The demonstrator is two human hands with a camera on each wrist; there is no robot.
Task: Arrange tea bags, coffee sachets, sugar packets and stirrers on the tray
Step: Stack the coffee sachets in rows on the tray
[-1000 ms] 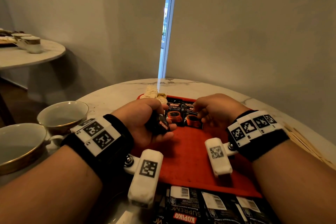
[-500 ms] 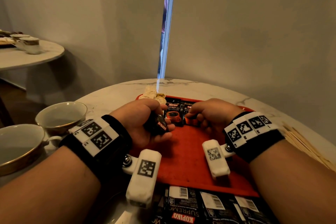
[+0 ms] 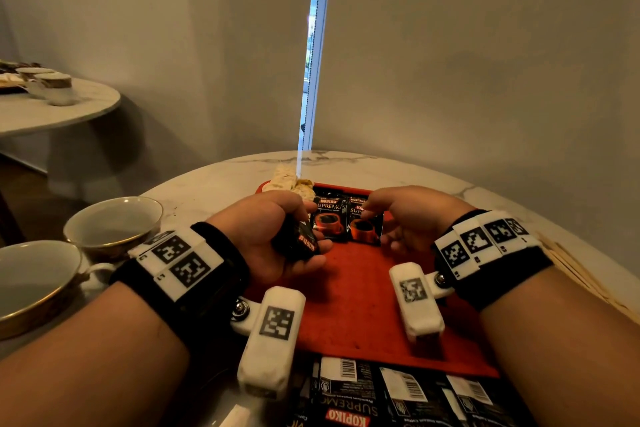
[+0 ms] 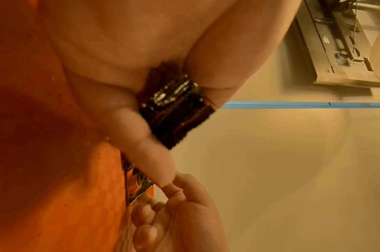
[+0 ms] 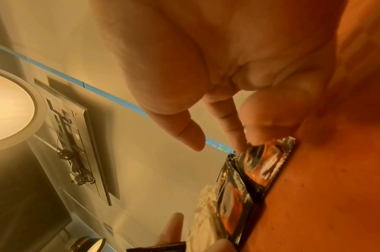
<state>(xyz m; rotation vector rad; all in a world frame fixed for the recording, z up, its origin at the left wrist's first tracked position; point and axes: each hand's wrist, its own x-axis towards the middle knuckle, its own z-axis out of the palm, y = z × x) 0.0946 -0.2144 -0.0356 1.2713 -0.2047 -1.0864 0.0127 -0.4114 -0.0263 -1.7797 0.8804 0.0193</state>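
A red tray (image 3: 353,295) lies on the round marble table. At its far end two black coffee sachets lie side by side, the left one (image 3: 327,218) and the right one (image 3: 363,224). My right hand (image 3: 398,215) rests its fingertips (image 5: 238,139) on the right sachet (image 5: 264,162), with the thumb held apart. My left hand (image 3: 277,229) hovers over the tray's left part and grips a small stack of coffee sachets (image 4: 176,110). Pale tea bags (image 3: 285,180) sit at the tray's far left corner.
Two gold-rimmed cups (image 3: 114,222) (image 3: 31,281) stand left of the tray. Wooden stirrers (image 3: 571,274) lie on the table at the right. More coffee sachets (image 3: 381,392) lie face down in front of the tray. A second table (image 3: 52,107) stands far left.
My right hand's fingers came down over the right sachet and have drawn back a little, so more of it shows. The left hand has kept its grip on the stack.
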